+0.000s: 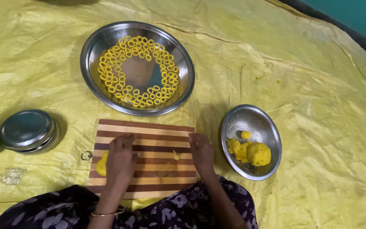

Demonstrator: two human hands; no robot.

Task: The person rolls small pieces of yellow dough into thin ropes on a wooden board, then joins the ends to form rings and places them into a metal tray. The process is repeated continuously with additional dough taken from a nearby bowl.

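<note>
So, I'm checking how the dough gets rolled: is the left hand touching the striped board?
Touching. The head view shows the left hand lying palm down on the board, no gap visible beneath.

Floor covered w/ crinkled yellow plastic sheet [310,85]; teal wall [356,15] top right, dark strip along its base.

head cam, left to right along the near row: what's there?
Lidded steel tin → small ring → dough lump → left hand → dough bit → right hand → bowl of dough.
</note>
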